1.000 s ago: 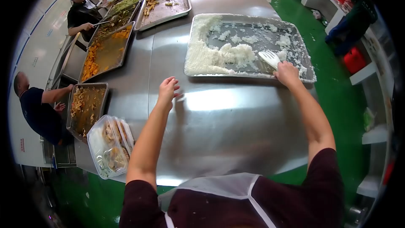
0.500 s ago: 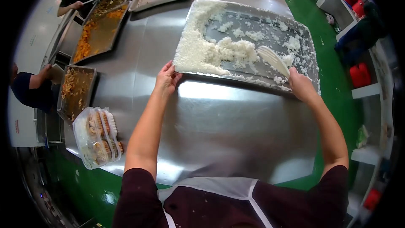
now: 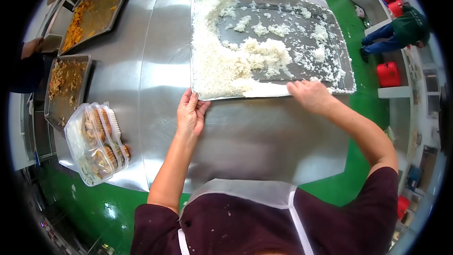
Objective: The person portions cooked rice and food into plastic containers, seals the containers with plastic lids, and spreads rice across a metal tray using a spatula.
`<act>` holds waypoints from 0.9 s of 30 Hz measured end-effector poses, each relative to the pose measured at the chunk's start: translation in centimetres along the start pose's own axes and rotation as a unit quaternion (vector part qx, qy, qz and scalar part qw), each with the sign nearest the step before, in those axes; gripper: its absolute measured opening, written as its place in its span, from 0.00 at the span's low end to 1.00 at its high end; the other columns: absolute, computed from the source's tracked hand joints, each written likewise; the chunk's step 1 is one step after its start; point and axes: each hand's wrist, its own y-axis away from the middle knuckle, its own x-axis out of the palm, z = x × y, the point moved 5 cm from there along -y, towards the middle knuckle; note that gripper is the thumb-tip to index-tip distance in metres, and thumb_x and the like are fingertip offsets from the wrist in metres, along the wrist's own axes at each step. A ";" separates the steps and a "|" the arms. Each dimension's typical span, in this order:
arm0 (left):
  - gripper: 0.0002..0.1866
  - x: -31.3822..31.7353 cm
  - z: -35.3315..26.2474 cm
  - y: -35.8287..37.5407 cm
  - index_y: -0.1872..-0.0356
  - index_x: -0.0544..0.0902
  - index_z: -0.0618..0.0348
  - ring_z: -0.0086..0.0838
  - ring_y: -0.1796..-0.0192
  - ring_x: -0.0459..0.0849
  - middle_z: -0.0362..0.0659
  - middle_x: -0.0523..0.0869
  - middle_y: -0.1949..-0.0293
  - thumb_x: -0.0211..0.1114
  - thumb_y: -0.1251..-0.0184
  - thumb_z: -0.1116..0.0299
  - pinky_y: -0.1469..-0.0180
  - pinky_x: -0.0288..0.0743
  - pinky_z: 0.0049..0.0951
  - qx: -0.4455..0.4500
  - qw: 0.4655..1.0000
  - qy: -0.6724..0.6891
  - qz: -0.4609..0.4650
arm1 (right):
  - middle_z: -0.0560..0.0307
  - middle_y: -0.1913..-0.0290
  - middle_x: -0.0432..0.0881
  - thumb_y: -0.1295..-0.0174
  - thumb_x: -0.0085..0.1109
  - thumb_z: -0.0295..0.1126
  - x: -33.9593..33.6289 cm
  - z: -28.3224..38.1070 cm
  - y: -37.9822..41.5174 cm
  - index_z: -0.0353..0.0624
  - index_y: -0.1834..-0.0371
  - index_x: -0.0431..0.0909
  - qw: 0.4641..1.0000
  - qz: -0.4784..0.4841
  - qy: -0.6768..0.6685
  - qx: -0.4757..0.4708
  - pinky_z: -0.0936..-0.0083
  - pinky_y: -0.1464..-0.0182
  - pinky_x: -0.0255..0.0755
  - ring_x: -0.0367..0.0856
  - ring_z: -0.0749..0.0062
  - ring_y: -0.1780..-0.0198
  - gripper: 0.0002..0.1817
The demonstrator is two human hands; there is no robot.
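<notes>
A large metal tray (image 3: 353, 78) holds white rice (image 3: 212, 61), thick along its left side and in a mound near the middle, with scattered clumps at the right. My left hand (image 3: 191, 112) grips the tray's near left corner, thumb on the rim. My right hand (image 3: 309, 95) is wrapped round the handle end of a pale spatula (image 3: 266, 89), which lies along the near edge of the tray, its blade pointing left into the rice.
At left are a tray of orange food (image 3: 101, 19), a smaller food tray (image 3: 85, 78) and stacked clear containers (image 3: 94, 144) on the steel table (image 3: 165, 42). Partly visible people stand at the left; another person (image 3: 408, 28) is at the upper right, near red containers (image 3: 388, 74).
My right hand has moved left along the tray's near edge, and the spatula has swung down to lie along it. The view has shifted; the person at the right now shows more clearly.
</notes>
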 end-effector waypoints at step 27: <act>0.04 -6.4 2.2 8.1 0.66 0.68 0.57 0.26 0.72 0.77 0.41 0.76 0.73 0.55 0.36 0.75 0.59 0.79 0.35 -0.027 0.995 0.088 0.042 | 0.51 0.81 0.74 0.42 0.41 0.28 -4.5 10.6 -4.6 0.32 0.66 0.72 0.712 0.005 -0.507 0.486 0.67 0.82 0.71 0.74 0.68 0.83 0.11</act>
